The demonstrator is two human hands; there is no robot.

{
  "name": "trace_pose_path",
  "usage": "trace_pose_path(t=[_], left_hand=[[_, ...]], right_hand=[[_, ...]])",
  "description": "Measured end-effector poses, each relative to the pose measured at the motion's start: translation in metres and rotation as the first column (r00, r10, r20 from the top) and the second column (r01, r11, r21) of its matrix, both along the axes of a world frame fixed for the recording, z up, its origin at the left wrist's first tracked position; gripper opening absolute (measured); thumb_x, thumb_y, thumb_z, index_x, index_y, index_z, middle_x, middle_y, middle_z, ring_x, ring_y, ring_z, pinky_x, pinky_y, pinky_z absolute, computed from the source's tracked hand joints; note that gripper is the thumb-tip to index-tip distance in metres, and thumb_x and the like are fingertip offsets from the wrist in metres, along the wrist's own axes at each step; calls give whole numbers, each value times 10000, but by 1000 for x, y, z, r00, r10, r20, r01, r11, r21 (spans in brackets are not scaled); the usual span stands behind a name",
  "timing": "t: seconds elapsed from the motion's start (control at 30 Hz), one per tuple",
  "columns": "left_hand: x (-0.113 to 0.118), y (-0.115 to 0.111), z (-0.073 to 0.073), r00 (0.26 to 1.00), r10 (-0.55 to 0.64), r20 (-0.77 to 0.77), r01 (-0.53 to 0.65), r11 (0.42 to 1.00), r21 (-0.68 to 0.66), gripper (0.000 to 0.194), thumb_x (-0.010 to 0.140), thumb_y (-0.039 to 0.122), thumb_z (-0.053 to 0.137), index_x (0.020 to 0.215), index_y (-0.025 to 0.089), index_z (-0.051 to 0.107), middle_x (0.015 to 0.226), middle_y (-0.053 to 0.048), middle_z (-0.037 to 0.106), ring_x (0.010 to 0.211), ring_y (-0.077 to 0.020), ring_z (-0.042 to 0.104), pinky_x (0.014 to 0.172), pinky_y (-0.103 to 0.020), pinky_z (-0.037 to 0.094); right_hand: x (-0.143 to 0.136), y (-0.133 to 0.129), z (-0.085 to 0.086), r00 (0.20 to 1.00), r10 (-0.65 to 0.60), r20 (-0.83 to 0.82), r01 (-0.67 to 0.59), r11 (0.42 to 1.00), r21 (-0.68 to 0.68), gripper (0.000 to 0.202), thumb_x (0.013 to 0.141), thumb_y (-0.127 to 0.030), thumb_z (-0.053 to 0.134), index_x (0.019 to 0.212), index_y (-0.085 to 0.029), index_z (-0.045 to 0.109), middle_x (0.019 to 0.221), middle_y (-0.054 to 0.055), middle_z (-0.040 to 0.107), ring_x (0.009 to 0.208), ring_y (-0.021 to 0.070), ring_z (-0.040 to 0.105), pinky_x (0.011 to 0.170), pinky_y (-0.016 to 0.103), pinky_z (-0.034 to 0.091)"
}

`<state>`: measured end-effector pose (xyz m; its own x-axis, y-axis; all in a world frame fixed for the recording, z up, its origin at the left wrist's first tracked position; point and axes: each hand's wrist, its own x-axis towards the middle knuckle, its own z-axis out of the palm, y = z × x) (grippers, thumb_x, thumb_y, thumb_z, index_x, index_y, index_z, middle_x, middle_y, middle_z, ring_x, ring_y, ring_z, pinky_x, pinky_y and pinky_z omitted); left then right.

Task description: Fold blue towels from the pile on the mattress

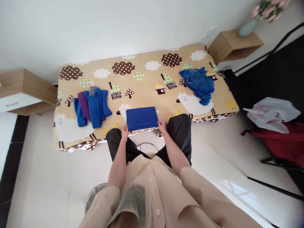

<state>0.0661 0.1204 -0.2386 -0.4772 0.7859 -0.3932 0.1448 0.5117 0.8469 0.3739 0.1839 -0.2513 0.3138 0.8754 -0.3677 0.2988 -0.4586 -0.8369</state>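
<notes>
Pinching the near edge of a folded blue cloth, both hands sit at the front rim of the bed, which is covered in a tan sheet printed with sheep, clouds and little houses. The left hand grips the cloth's near left corner, at about 7 o'clock from its middle, fingers closed on the fabric; the right hand grips the near right corner, at about 5 o'clock, closed in the same way, though how many fingers hold the edge is hard to tell at this size. That cloth lies flat as a neat rectangle, squarely in front of the person. At 9 o'clock from it rests a row of folded blue and purple cloths, well apart. At 2 o'clock lies a crumpled blue heap, near the bed's right end. Beyond that, at about 1 o'clock, a wooden shelf carries a pale vase.
</notes>
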Motion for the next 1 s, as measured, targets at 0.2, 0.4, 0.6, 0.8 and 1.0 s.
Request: trace_pose_path(t=[0.2, 0.4, 0.6, 0.8, 1.0], left_hand=[[2, 5, -6, 991, 36, 126, -27, 997, -72, 384, 865, 389, 665, 1141, 124, 690, 853, -67, 672, 704, -153, 623, 640, -276, 521], [2, 3, -12, 984, 27, 176, -26, 1000, -6, 641, 617, 30, 749, 1246, 109, 655, 897, -59, 716, 778, -162, 672, 817, -321, 569], [1, 4, -20, 995, 1, 100, -1, 1000, -2, 637, 644, 1, 635, 1270, 114, 673, 832, -45, 727, 743, -175, 692, 828, -337, 589], [0, 9, -29, 998, 17, 66, -18, 1000, 19, 587, 667, 8, 592, 1233, 113, 709, 898, -79, 753, 804, -194, 713, 849, -337, 584], [-4, 11, -35, 1000, 9, -16, -9, 1000, 2, 554, 675, 23, 597, 1202, 137, 726, 913, -70, 746, 813, -190, 690, 880, -334, 556]], right_hand=[[0, 4, -5, 999, 23, -34, -25, 999, -35, 269, 708, -301, 625, 918, -192, 752, 835, 38, 732, 858, 233, 680, 916, 412, 539], [0, 1, -11, 987, 142, -76, -139, 989, 49, 480, 572, -142, 644, 1043, -157, 739, 1049, 97, 757, 917, 241, 697, 940, 433, 556], [4, 1, -25, 993, 118, -14, -117, 992, 38, 541, 568, -79, 592, 1085, -158, 729, 1002, 92, 765, 869, 235, 720, 929, 429, 580], [4, 5, -27, 992, 125, -6, -125, 990, 62, 523, 617, -95, 541, 1096, -161, 738, 1020, 95, 768, 920, 249, 725, 968, 437, 570], [4, 7, -24, 992, 124, 7, -124, 991, 41, 467, 640, -107, 544, 1065, -175, 725, 1038, 81, 766, 975, 242, 705, 997, 417, 539]])
